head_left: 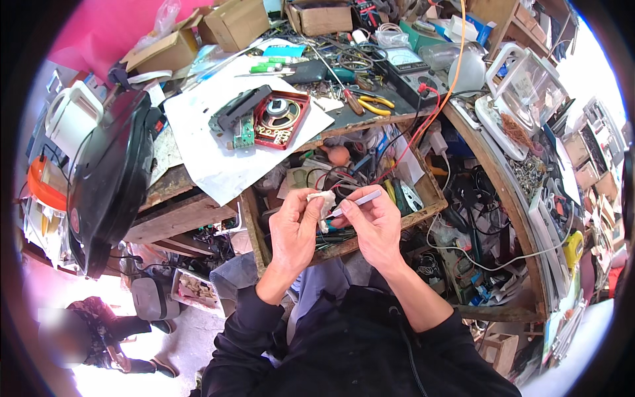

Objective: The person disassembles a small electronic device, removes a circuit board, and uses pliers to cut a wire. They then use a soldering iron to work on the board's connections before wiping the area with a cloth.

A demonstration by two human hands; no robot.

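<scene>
Over an open wooden drawer of tools and wires, my left hand pinches a crumpled off-white piece that looks like cloth or tissue. My right hand closes on a thin pale flat strip, and its lower end meets or nearly meets the crumpled piece. What kind of strip this is I cannot make out. On a white paper sheet beyond lies a red opened casing with a round speaker. Beside it are a dark cover and a green circuit board.
Yellow-handled pliers, a screwdriver and an analog multimeter lie at the bench's back. Orange and red cables hang down to the drawer. A black bulky case stands left. A person is at lower left.
</scene>
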